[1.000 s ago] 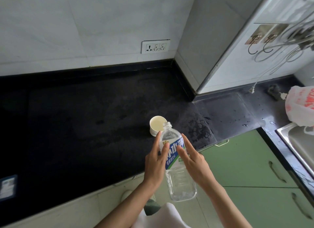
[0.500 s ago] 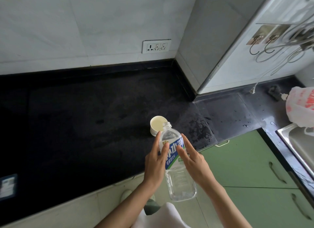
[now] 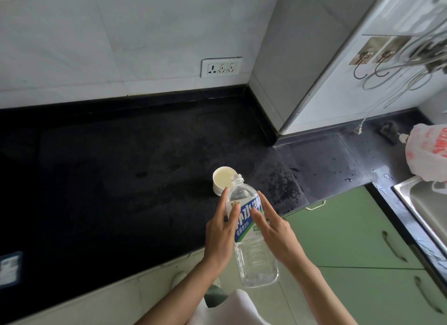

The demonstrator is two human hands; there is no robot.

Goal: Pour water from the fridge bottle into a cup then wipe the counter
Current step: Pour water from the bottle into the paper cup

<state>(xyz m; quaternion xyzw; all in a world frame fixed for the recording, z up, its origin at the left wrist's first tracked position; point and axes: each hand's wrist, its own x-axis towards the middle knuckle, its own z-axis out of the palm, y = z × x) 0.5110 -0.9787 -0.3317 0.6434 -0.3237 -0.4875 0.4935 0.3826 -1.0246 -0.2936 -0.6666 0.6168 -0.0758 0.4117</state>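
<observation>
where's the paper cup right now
The small white paper cup stands on the black counter near its front edge, just beyond the clear plastic bottle's open mouth.

Soft daylight from the right, dark counter underexposed, wide-angle bending at the edges.

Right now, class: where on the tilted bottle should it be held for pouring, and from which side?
Hold the bottle at its labelled middle, one hand from each side, as the left hand and right hand do. The mouth stays free over the cup.
</observation>
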